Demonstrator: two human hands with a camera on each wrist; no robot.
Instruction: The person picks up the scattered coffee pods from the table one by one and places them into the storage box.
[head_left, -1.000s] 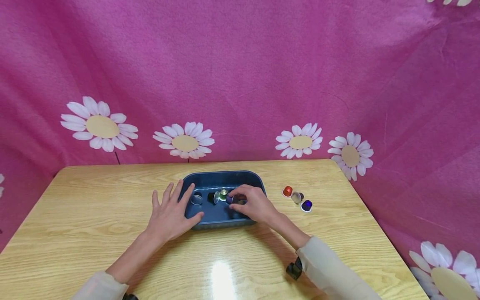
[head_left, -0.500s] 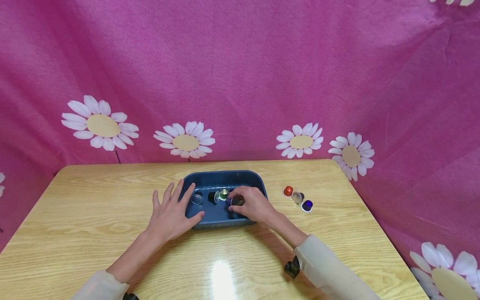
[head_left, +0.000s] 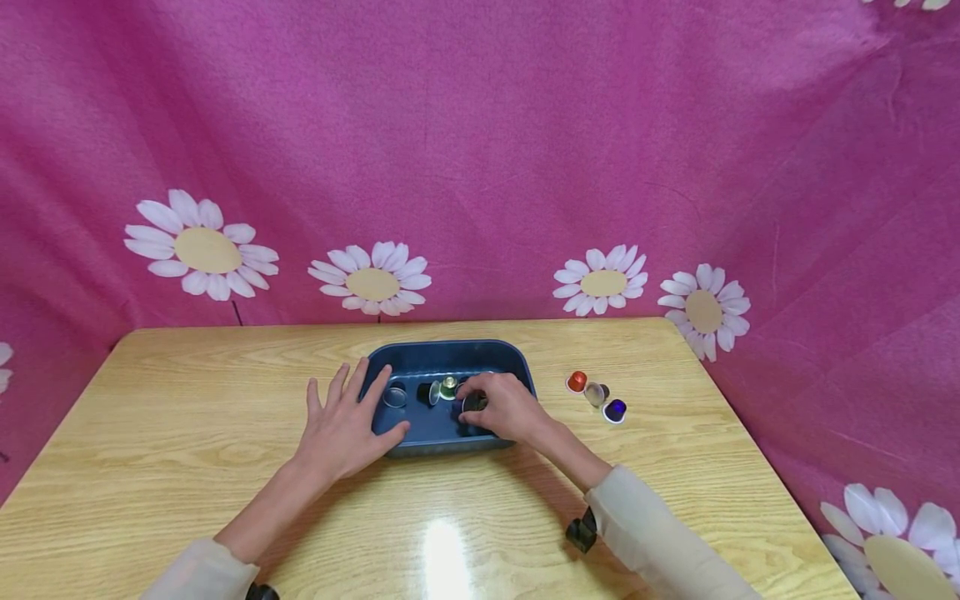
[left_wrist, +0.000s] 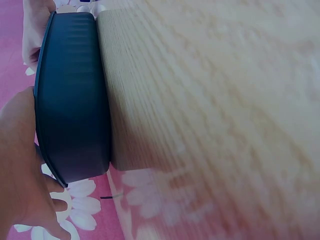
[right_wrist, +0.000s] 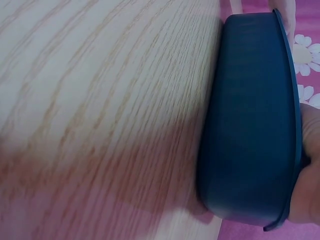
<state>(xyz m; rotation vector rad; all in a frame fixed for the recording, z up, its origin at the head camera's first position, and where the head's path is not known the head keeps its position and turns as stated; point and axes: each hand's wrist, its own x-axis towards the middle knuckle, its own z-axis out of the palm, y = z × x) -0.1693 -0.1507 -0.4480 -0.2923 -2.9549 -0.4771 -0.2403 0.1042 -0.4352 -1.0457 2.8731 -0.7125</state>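
A dark blue tray [head_left: 427, 429] stands on the wooden table. My left hand [head_left: 341, 429] rests on its left end with fingers spread and straight. Inside the tray, my right hand [head_left: 510, 408] pinches a dark coffee capsule [head_left: 472, 403] between thumb and fingers, which partly cover it. To the left of those fingers are a green capsule [head_left: 447, 388], a black capsule [head_left: 429, 393] lying on its side, and a capsule with its round lid up [head_left: 394, 397]. Both wrist views show the tray's outer wall [left_wrist: 72, 105] with a hand at its rim; the capsules are hidden there.
Right of the tray on the table are a red capsule [head_left: 577, 382], a tipped capsule with a pale lid [head_left: 595, 394] and a blue capsule [head_left: 615, 410]. A pink curtain [head_left: 480, 167] with daisies hangs behind the table.
The capsule at my right fingertips has turned; its purple side showed earlier, now mostly its dark round face shows. My left hand stays in place on the tray.
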